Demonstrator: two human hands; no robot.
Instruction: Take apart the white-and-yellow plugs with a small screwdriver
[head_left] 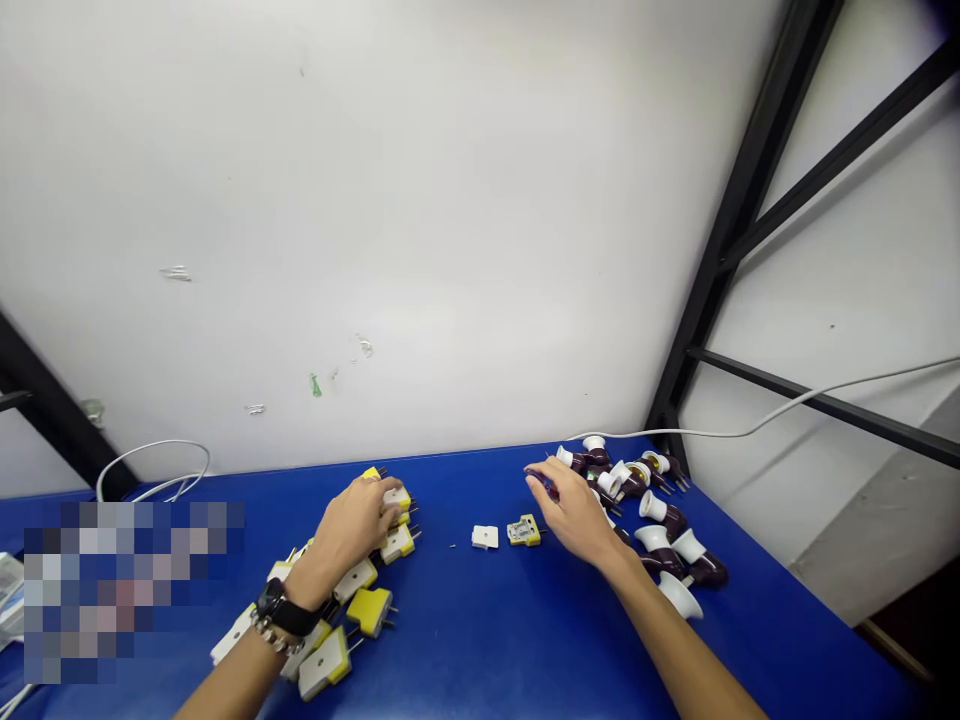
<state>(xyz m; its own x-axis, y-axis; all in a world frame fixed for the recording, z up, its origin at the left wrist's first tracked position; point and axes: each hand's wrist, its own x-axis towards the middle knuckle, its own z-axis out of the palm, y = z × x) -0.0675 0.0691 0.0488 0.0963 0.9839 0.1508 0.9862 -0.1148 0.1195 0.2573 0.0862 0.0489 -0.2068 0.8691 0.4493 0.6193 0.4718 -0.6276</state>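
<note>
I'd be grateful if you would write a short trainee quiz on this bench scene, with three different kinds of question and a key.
1. On which wrist is the black watch worn?
2. True or false: the yellow-and-white plugs lie closer to the left hand than to the right hand.
3. Which two items lie on the blue table in the gap between the hands?

Key:
1. Left
2. True
3. A white plug cover and an opened yellow plug
</note>
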